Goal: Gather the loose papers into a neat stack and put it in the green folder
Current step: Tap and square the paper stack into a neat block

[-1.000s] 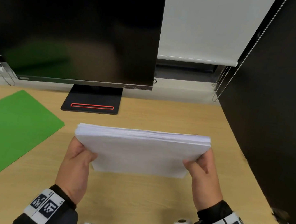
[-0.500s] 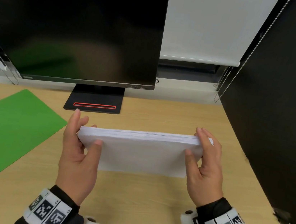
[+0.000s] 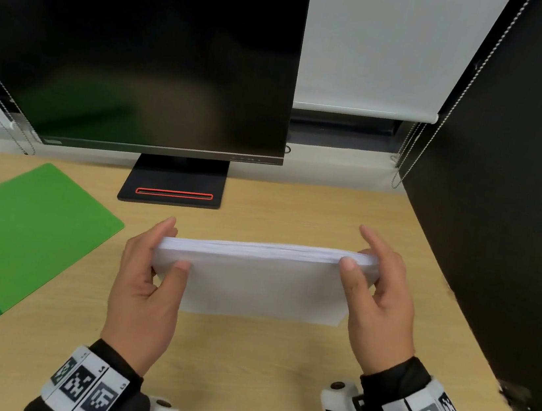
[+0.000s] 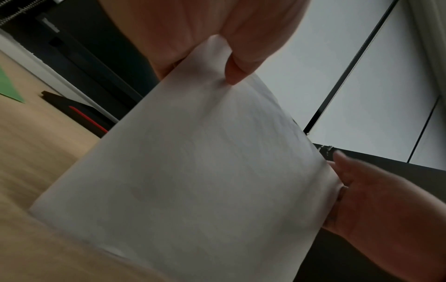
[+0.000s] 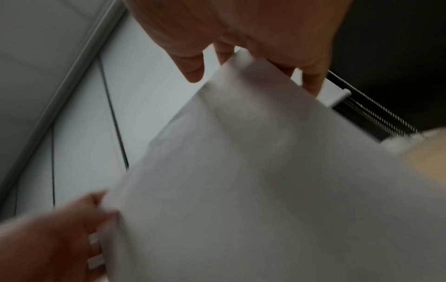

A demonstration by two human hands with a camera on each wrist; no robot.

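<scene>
A thick stack of white papers [image 3: 263,280] stands on its long edge on the wooden desk [image 3: 241,367], tilted toward me. My left hand [image 3: 166,253] pinches its left end, thumb in front and fingers behind. At the other end my right hand [image 3: 358,261] grips the stack the same way. The left wrist view shows the paper sheet [image 4: 193,181] filling the frame with my left thumb [image 4: 236,74] on its top corner. In the blurred right wrist view the papers [image 5: 265,190] hang below my right fingers [image 5: 193,70]. The open green folder [image 3: 18,230] lies flat at the left.
A black monitor [image 3: 137,56] on a stand [image 3: 175,186] rises behind the stack. A black partition [image 3: 521,204] walls off the desk's right side. Window-blind chains [image 3: 403,160] hang at the back right.
Both hands shifted from gripping the stack's lower sides to pinching its top corners, fingers now reaching over the upper edge. The stack stayed upright in about the same spot.
</scene>
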